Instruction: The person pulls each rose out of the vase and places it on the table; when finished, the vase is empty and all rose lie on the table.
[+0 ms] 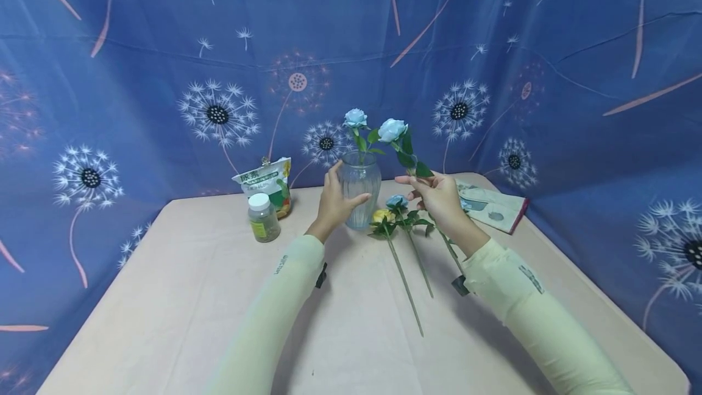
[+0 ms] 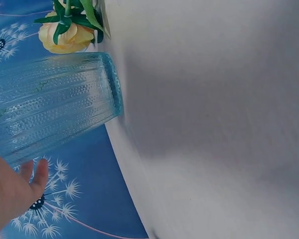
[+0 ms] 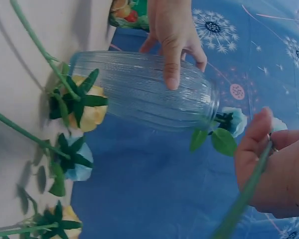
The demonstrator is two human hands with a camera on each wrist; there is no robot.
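Observation:
A clear ribbed glass vase (image 1: 361, 194) stands upright on the table, with one light blue artificial rose (image 1: 356, 118) rising from its mouth. My left hand (image 1: 336, 205) holds the vase from its left side, thumb across the front and fingers behind. Right of the vase's mouth, my right hand (image 1: 443, 203) pinches the stem of another light blue rose (image 1: 392, 130) just below its leaves; that bloom is raised beside the first. A yellow rose (image 1: 383, 216) and a blue rose (image 1: 397, 201) lie beside the vase's base. Another yellow rose (image 3: 71, 219) shows in the right wrist view.
Left of the vase stand a white-capped jar (image 1: 264, 218) and a clipped printed bag (image 1: 269, 183). A flat printed packet (image 1: 496, 209) lies at the back right. Behind the table (image 1: 208, 297) hangs a blue dandelion-patterned cloth (image 1: 340, 11).

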